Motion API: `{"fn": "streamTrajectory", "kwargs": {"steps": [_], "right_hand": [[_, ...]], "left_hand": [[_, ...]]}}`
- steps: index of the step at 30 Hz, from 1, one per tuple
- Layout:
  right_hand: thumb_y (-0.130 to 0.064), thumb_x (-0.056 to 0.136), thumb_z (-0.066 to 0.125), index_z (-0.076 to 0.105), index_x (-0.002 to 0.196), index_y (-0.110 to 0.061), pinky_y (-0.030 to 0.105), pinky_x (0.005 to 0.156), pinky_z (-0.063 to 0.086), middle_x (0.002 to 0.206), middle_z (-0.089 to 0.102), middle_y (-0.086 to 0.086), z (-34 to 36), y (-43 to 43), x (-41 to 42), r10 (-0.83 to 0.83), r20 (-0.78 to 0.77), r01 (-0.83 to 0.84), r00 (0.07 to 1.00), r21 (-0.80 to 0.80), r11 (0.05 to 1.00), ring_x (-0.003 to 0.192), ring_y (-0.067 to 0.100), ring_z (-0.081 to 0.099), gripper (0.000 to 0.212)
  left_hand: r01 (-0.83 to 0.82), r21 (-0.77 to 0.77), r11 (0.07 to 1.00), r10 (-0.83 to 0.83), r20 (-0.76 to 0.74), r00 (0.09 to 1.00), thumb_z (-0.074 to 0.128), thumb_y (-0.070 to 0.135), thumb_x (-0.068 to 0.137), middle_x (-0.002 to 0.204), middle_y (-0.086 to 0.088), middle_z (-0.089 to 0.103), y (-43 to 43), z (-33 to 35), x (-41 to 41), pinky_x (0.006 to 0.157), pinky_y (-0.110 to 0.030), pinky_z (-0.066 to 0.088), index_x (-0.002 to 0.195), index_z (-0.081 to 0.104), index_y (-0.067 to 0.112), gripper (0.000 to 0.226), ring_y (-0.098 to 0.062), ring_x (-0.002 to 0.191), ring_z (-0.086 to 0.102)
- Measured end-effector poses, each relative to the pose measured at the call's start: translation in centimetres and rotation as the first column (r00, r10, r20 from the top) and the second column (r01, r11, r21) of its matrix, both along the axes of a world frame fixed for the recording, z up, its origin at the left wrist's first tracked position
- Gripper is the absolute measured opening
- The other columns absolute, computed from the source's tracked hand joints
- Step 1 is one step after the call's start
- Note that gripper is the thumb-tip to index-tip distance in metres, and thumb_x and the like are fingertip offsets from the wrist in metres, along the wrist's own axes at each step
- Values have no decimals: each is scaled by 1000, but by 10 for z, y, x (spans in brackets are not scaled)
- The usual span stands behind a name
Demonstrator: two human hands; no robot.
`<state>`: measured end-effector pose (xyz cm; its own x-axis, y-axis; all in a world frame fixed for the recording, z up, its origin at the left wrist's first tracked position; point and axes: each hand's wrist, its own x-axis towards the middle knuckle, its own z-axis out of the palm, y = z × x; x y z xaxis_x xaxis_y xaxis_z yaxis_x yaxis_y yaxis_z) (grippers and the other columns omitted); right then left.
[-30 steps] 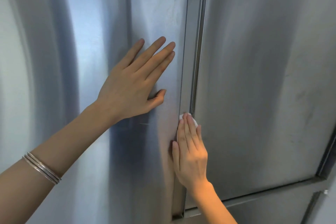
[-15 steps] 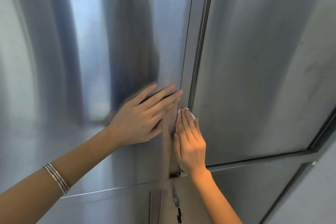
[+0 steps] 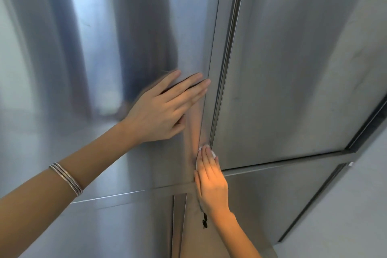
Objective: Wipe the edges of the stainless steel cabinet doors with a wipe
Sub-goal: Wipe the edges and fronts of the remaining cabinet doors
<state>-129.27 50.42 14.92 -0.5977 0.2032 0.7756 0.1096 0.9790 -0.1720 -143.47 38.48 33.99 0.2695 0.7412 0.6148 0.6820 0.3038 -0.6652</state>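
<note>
Two stainless steel cabinet doors meet at a vertical seam (image 3: 225,65). My left hand (image 3: 165,111) lies flat and open on the left door (image 3: 83,48), fingertips close to its right edge. My right hand (image 3: 210,178) presses a small white wipe (image 3: 206,147) against the bottom of the seam, near the lower corner of the right door (image 3: 293,69). Only the wipe's top rim shows past my fingertips; the rest is under my hand.
Below the upper doors runs a horizontal gap (image 3: 136,192), with lower doors (image 3: 125,232) and their own vertical seam (image 3: 178,226) underneath. A small dark latch (image 3: 204,223) hangs by my right wrist. A pale wall (image 3: 356,216) borders the cabinet at the right.
My right hand slid the wipe down the seam to the doors' lower corner. My left hand moved down the left door, staying flat. The view tilted downward, showing the lower doors.
</note>
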Motion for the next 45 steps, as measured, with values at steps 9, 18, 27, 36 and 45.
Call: {"fn": "streamTrajectory", "kwargs": {"steps": [9, 18, 27, 36, 45], "right_hand": [[0, 58, 88, 63, 120, -2, 23, 109, 29, 127, 60, 8, -48, -12, 25, -62, 251, 84, 966, -77, 993, 117, 22, 58, 66], [3, 59, 86, 74, 92, -9, 22, 64, 57, 101, 72, 1, -39, -5, 20, 2, 110, 16, 994, -162, 987, 92, 18, 68, 37], [-3, 71, 67, 63, 64, -14, 23, 52, 39, 65, 60, -3, -33, 13, 22, 9, 38, -7, 999, -60, 998, 58, 16, 55, 13], [-7, 72, 68, 65, 74, -17, 17, 60, 45, 76, 61, -13, -5, 74, 90, -27, -166, -69, 986, -549, 833, 72, 1, 55, 10], [5, 72, 74, 62, 70, -23, 15, 63, 45, 78, 63, -14, 43, 216, 193, -196, -163, 37, 967, -670, 741, 70, 5, 59, 31]], "left_hand": [[-27, -56, 998, 30, 40, 999, 41, 21, 91, 161, -9, 19, -18, -36, -1, 122, -43, 12, 153, 24, 5, 66, -23, 150, 16], [-43, -35, 998, 44, 24, 999, 47, 20, 89, 159, -9, 25, -17, -36, 2, 122, -43, 15, 151, 30, 5, 66, -24, 148, 22], [-87, -6, 996, 87, 163, 983, 48, 14, 84, 155, -13, 34, -13, -41, 25, 119, -52, 20, 144, 42, 1, 62, -28, 147, 25], [105, -3, 994, -101, 223, 969, 41, 5, 89, 149, -14, 43, 38, -43, 80, 118, -48, 25, 131, 59, 2, 46, -31, 143, 34], [158, -173, 972, -108, 267, 958, 43, 6, 78, 144, -13, 50, 196, -56, 163, 111, -50, 33, 128, 62, 4, 53, -34, 135, 44]]}}
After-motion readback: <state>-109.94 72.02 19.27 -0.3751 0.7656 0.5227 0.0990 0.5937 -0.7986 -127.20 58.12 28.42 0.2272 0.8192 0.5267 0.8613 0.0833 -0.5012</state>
